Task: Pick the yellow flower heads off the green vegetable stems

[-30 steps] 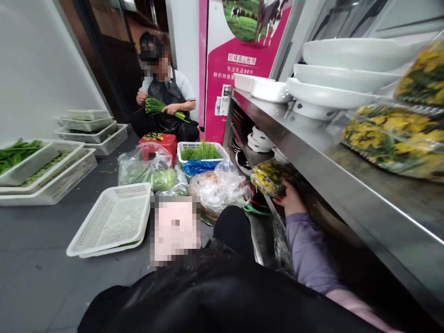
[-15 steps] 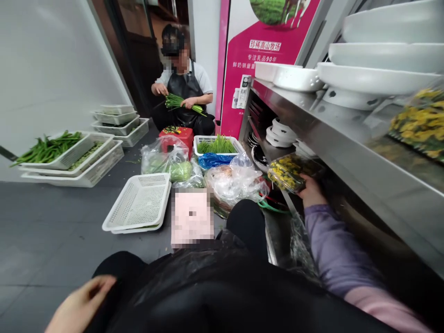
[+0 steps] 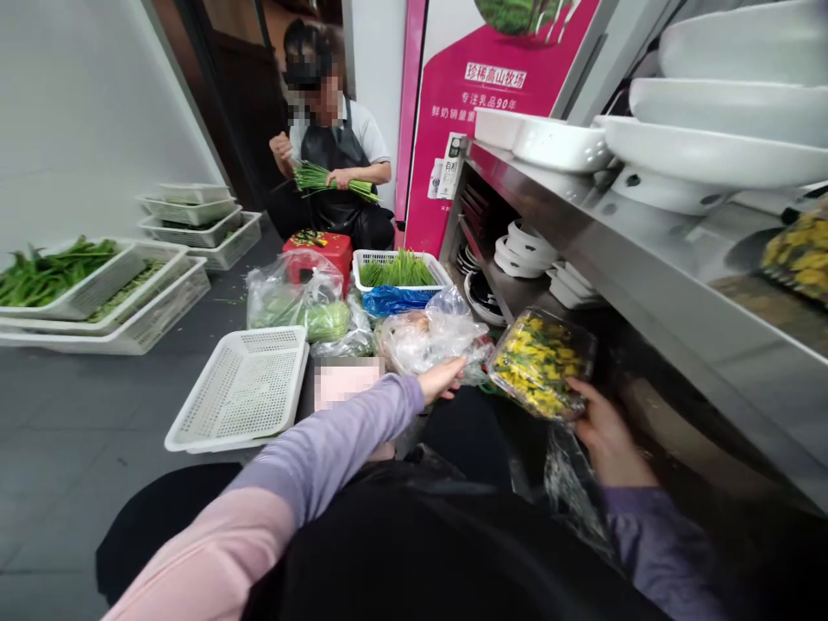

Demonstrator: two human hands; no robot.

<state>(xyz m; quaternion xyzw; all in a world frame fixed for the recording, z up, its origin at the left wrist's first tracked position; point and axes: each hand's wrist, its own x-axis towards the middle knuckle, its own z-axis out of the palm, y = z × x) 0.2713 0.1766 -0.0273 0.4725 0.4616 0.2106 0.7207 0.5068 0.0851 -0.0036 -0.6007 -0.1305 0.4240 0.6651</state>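
My right hand [image 3: 601, 423] grips the right edge of a clear plastic pack of yellow flowers with green leaves [image 3: 540, 362], held tilted beside the metal shelf. My left hand [image 3: 443, 378] is stretched out to the left of the pack, not touching it, in front of a clear plastic bag [image 3: 420, 336]. Its fingers look extended, with nothing in them. The white perforated basket [image 3: 242, 388] on the floor to the left holds nothing visible inside.
A person in a dark apron [image 3: 336, 138] holds long green stems behind a red stool [image 3: 323, 254]. Stacked baskets of green vegetables [image 3: 155, 319] stand at left. White dishes [image 3: 718, 142] sit on the metal shelf [image 3: 647, 267]. A basket of green stems [image 3: 443, 274] lies ahead.
My left hand has moved from my left knee forward and right, toward the pack. The flower pack has tilted, showing its top more. The other person's raised hand has moved up and left.
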